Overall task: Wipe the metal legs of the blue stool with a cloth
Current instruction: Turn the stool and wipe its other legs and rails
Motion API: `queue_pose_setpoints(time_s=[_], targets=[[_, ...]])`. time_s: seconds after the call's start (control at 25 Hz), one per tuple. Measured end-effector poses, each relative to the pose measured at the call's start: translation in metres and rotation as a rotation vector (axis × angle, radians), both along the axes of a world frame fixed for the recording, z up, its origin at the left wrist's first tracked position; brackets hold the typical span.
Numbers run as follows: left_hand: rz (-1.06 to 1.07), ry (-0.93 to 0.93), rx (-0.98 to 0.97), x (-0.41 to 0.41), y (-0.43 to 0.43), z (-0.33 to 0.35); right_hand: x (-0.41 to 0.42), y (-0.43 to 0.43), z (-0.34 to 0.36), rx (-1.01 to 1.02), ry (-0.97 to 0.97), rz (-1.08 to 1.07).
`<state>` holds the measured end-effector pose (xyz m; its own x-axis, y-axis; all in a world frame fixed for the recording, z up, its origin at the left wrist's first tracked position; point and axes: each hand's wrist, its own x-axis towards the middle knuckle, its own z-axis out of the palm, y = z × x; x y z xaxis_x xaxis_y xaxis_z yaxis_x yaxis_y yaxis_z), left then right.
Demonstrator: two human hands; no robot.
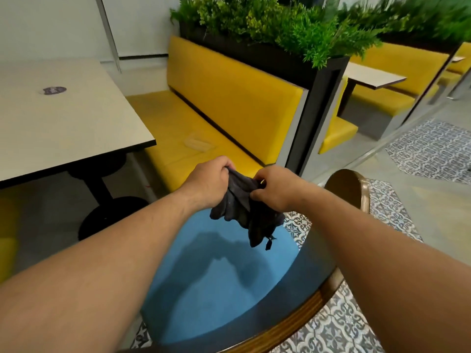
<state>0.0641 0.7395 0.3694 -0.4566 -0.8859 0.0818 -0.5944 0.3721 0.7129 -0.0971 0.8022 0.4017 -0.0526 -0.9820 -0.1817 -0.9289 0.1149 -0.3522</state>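
A dark grey cloth (244,212) hangs bunched between both hands above the stool. My left hand (209,182) grips its upper left edge and my right hand (277,189) pinches its upper right edge. Directly below is the blue stool (216,289), seen from above: a round blue cushioned seat with a dark rim and a wooden band along its lower right. A curved brown backrest (349,187) rises behind my right forearm. The stool's metal legs are hidden under the seat.
A yellow bench (204,128) with a tall backrest runs just beyond the stool. A grey table (63,118) on a black pedestal base stands at the left. A dark planter with green plants tops the bench back. Patterned floor tiles (341,327) lie to the right.
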Motion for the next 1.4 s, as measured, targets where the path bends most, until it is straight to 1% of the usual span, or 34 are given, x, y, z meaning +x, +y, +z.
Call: queue_pose_setpoints(time_s=[0.16, 0.28, 0.48, 0.64, 0.8, 0.88, 1.04, 1.16, 1.28, 1.4], targets=[[0.056, -0.044, -0.067, -0.045, -0.011, 0.011, -0.048, -0.018, 0.006, -0.038, -0.033, 0.064], [0.126, -0.11, -0.133, -0.081, -0.024, 0.025, -0.084, -0.036, 0.013, -0.117, -0.097, 0.128], [0.225, -0.103, -0.193, -0.132, -0.037, 0.046, -0.14, -0.07, 0.032, -0.094, -0.176, 0.201], [0.278, -0.085, -0.185, -0.154, -0.056, 0.049, -0.168, -0.096, 0.041, -0.103, -0.2, 0.254], [0.282, -0.094, -0.17, -0.179, -0.079, 0.046, -0.194, -0.127, 0.029, -0.14, -0.188, 0.27], [0.304, -0.124, -0.138, -0.194, -0.089, 0.045, -0.207, -0.145, 0.022, -0.124, -0.199, 0.291], [0.379, -0.253, -0.088, -0.229, -0.12, 0.053, -0.237, -0.193, 0.011, -0.081, -0.302, 0.375], [0.509, -0.298, -0.053, -0.256, -0.136, 0.062, -0.255, -0.224, 0.009, -0.079, -0.365, 0.463], [0.628, -0.297, 0.048, -0.283, -0.142, 0.069, -0.27, -0.246, 0.004, -0.032, -0.371, 0.527], [0.732, -0.309, 0.206, -0.305, -0.153, 0.07, -0.276, -0.265, -0.004, 0.014, -0.383, 0.576]])
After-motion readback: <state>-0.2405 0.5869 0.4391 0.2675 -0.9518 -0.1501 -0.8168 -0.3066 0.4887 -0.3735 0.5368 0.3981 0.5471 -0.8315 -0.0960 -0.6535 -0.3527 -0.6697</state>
